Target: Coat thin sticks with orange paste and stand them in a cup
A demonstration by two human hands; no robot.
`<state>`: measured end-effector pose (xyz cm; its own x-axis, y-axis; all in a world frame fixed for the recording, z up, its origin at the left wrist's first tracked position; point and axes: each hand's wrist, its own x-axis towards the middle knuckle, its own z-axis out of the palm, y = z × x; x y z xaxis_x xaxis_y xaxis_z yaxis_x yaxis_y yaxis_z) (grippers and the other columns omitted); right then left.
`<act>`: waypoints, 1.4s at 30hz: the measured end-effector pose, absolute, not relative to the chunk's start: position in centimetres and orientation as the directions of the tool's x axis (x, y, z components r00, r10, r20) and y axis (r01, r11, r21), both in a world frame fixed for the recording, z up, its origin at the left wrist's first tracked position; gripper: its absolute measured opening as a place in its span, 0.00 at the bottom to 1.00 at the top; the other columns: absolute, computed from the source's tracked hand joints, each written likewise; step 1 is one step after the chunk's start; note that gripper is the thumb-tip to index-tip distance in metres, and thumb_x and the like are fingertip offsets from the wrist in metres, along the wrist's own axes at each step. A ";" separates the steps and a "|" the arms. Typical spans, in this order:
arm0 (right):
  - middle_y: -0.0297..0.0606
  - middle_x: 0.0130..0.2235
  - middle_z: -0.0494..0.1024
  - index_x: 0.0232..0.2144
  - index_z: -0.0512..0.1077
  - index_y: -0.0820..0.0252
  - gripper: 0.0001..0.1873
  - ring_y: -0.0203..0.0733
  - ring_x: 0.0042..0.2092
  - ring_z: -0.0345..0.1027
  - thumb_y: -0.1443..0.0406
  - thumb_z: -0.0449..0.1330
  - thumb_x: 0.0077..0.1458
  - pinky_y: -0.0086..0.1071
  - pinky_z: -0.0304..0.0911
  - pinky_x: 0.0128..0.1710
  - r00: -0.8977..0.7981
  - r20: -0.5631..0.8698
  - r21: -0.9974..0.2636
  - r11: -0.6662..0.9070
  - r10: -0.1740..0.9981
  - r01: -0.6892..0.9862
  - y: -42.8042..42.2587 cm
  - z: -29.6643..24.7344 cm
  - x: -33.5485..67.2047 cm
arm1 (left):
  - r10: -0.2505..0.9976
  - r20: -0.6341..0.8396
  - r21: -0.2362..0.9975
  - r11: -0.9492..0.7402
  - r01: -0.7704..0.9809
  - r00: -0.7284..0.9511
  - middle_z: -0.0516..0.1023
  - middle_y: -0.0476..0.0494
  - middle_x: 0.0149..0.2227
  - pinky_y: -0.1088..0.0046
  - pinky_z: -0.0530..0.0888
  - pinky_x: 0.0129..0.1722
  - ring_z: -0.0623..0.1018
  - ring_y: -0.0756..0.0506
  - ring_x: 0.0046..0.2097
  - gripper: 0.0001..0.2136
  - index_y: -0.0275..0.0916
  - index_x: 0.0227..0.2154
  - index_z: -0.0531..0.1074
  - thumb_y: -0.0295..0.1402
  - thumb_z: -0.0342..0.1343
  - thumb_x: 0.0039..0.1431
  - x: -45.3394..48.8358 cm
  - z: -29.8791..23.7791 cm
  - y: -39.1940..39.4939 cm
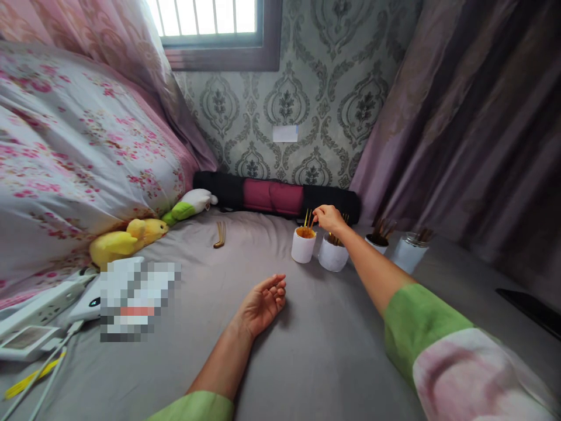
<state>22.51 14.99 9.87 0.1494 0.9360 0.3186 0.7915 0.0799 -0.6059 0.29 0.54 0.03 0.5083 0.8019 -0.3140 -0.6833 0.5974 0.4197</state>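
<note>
My right hand (pixel 328 218) reaches out over two white cups on the grey sheet. Its fingers are pinched on a thin yellow stick (pixel 309 220) standing in the left cup (pixel 302 244), which holds several yellow sticks. The cup beside it (pixel 332 254) holds brown sticks and sits just under my wrist. My left hand (pixel 263 304) rests palm up on the sheet, nearer to me, with its fingers loosely curled and nothing in it. A few brown sticks (pixel 219 234) lie loose on the sheet to the left of the cups.
Two more white cups (pixel 377 241) (pixel 408 250) with dark sticks stand to the right. A black and red roll (pixel 276 196) lies against the wall. Yellow (pixel 127 237) and green (pixel 189 206) plush toys sit by the floral quilt (pixel 79 152). A power strip (pixel 39 307) and cables lie at the left.
</note>
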 end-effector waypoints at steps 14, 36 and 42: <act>0.38 0.31 0.79 0.35 0.74 0.64 0.13 0.27 0.20 0.64 0.68 0.49 0.56 0.20 0.56 0.20 0.161 0.254 -0.640 0.041 0.954 0.767 14.6 9.5 22.0 | 0.805 -0.304 0.422 0.593 -0.686 0.510 0.70 0.46 0.27 0.82 0.66 0.20 0.69 0.56 0.23 0.04 0.30 0.33 0.69 0.25 0.52 0.54 0.3 -0.1 0.6; 0.40 0.30 0.79 0.33 0.73 0.64 0.12 0.29 0.19 0.64 0.67 0.50 0.55 0.22 0.56 0.20 0.172 0.249 -0.642 0.030 0.953 0.766 13.6 9.6 22.3 | 0.806 -0.299 0.423 0.591 -0.686 0.510 0.70 0.46 0.27 0.82 0.66 0.20 0.69 0.56 0.24 0.05 0.30 0.34 0.68 0.25 0.52 0.55 0.3 -0.2 0.6; 0.41 0.29 0.78 0.32 0.73 0.65 0.14 0.29 0.20 0.63 0.65 0.48 0.56 0.22 0.54 0.20 0.226 0.287 -0.657 0.020 0.931 0.754 12.8 9.8 22.2 | 0.806 -0.305 0.422 0.592 -0.686 0.508 0.70 0.46 0.27 0.82 0.66 0.20 0.69 0.55 0.24 0.05 0.30 0.35 0.68 0.25 0.52 0.55 0.3 -0.1 0.6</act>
<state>22.19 12.84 9.80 0.2263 0.9307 0.2875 0.7540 0.0195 -0.6566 0.29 0.58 -0.14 0.5081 0.8056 -0.3046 -0.6864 0.5924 0.4217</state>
